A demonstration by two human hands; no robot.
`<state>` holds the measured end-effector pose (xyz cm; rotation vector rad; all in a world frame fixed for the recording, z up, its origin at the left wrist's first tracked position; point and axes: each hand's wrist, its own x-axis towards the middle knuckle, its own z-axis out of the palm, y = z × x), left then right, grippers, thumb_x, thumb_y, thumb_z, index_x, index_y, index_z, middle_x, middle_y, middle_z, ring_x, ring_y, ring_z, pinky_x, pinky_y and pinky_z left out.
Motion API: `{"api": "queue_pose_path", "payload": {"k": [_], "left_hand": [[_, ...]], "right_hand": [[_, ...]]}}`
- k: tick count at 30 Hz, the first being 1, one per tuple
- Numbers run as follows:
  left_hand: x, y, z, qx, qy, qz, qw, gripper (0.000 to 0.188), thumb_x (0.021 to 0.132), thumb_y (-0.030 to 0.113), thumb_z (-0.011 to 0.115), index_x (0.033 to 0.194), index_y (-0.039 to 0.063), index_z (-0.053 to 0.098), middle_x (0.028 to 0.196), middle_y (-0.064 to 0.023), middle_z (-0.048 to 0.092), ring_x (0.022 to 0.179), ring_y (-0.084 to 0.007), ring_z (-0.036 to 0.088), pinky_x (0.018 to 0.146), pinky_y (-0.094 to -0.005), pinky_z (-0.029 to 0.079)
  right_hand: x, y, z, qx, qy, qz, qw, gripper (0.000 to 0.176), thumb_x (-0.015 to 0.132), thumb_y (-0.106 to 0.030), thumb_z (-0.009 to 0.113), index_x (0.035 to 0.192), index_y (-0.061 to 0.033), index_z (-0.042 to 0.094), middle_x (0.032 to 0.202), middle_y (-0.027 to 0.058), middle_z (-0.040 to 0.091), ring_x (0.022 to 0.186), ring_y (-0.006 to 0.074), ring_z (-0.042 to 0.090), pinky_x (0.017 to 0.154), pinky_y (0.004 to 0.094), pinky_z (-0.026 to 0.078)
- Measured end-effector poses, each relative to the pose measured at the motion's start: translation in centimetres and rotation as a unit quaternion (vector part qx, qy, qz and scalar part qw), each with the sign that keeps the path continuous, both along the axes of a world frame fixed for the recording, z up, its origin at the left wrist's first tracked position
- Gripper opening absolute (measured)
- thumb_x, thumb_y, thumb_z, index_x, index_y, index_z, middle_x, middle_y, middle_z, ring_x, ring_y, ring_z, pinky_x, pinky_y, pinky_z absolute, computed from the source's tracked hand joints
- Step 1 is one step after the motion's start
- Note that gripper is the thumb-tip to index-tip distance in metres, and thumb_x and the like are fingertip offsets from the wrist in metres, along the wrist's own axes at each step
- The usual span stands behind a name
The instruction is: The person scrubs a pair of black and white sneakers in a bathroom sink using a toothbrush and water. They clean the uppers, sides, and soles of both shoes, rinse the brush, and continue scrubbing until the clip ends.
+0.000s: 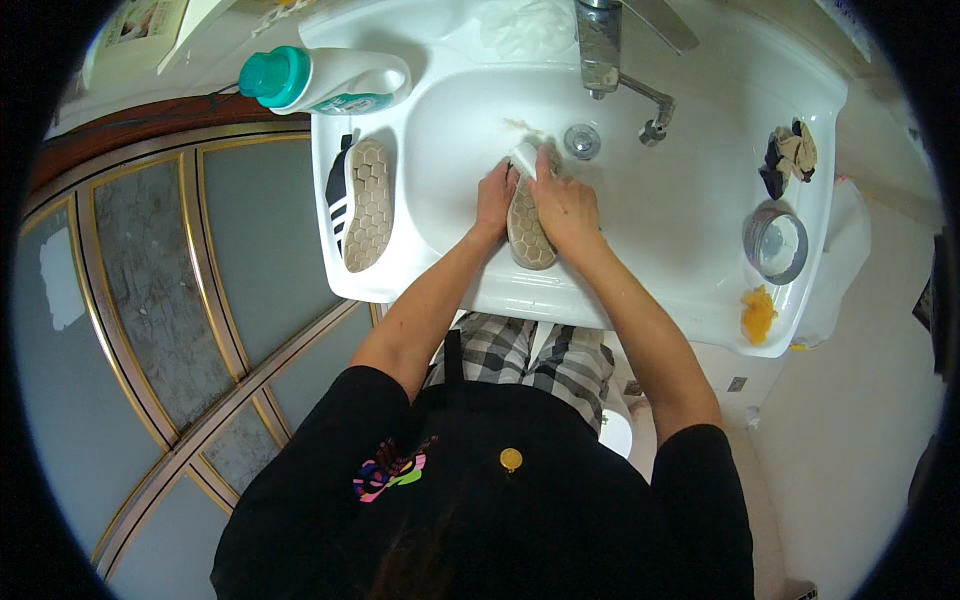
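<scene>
In the white washbasin [450,150] a shoe [531,232] lies with its beige honeycomb-patterned sole facing up, its heel or toe end towards me. My left hand [496,199] grips the shoe along its left side. My right hand [566,210] is closed on a white brush [525,160], index finger stretched along its back, pressed to the far part of the sole. The brush's bristles are hidden. Brownish suds or dirt show on the basin beyond the shoe. A second shoe [369,206], dark with white stripes, lies on its side on the left ledge.
A detergent bottle with a teal cap [330,81] lies at the back left. The faucet [600,49] and drain [582,142] are beyond my hands. On the right ledge are a crumpled dark and beige cloth [789,159], a round tub [776,246] and a yellow scrubber [759,315].
</scene>
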<state>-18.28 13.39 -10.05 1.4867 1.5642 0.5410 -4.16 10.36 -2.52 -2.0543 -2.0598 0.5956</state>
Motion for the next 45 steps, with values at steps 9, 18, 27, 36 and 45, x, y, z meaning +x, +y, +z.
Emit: {"api": "queue_pose_path", "payload": {"k": [9, 18, 27, 36, 45], "left_hand": [[0.5, 0.3, -0.1, -0.047, -0.003, 0.027, 0.999, 0.033, 0.101, 0.029, 0.049, 0.1, -0.002, 0.061, 0.092, -0.0294, 0.065, 0.088, -0.0475, 0.062, 0.074, -0.0496, 0.048], [0.8, 0.4, 0.6, -0.077, -0.025, 0.043, 0.996, 0.037, 0.102, 0.031, 0.047, 0.1, -0.003, 0.061, 0.09, -0.0282, 0.066, 0.083, -0.0434, 0.063, 0.074, -0.0461, 0.048], [0.9, 0.2, 0.8, -0.045, -0.01, 0.029, 0.999, 0.036, 0.102, 0.03, 0.047, 0.103, -0.004, 0.061, 0.092, -0.0299, 0.065, 0.087, -0.0468, 0.062, 0.076, -0.0473, 0.048], [0.5, 0.0, -0.5, -0.02, 0.002, 0.03, 0.999, 0.035, 0.102, 0.03, 0.051, 0.102, -0.004, 0.061, 0.085, -0.0267, 0.065, 0.071, -0.0345, 0.06, 0.069, -0.0408, 0.048], [0.8, 0.5, 0.6, -0.037, 0.008, 0.028, 0.999, 0.034, 0.101, 0.028, 0.048, 0.1, -0.004, 0.06, 0.088, -0.0292, 0.065, 0.085, -0.0478, 0.062, 0.073, -0.0492, 0.048]], "right_hand": [[0.5, -9.8, 5.7, -0.056, -0.014, 0.046, 0.997, 0.062, 0.092, -0.037, 0.063, 0.144, -0.0095, 0.043, 0.065, 0.0145, 0.06, 0.047, 0.0285, 0.062, 0.042, 0.0421, 0.05], [1.8, -9.3, 4.0, -0.148, 0.004, -0.052, 0.988, 0.062, 0.097, -0.034, 0.056, 0.148, -0.0059, 0.034, 0.067, 0.0169, 0.064, 0.058, 0.0354, 0.066, 0.052, 0.047, 0.053], [0.9, 0.7, -3.4, -0.07, -0.039, -0.053, 0.995, 0.057, 0.097, -0.028, 0.051, 0.144, 0.0036, 0.039, 0.076, 0.0194, 0.07, 0.062, 0.03, 0.07, 0.055, 0.0435, 0.056], [1.4, -3.9, 3.1, -0.135, -0.04, 0.114, 0.983, 0.057, 0.094, -0.022, 0.051, 0.142, 0.0058, 0.04, 0.073, 0.0148, 0.07, 0.064, 0.0295, 0.071, 0.058, 0.0444, 0.056], [1.7, 2.5, -4.5, -0.025, -0.03, 0.008, 0.999, 0.062, 0.098, -0.031, 0.052, 0.148, 0.0005, 0.033, 0.075, 0.0199, 0.067, 0.067, 0.0374, 0.068, 0.06, 0.0494, 0.054]]}}
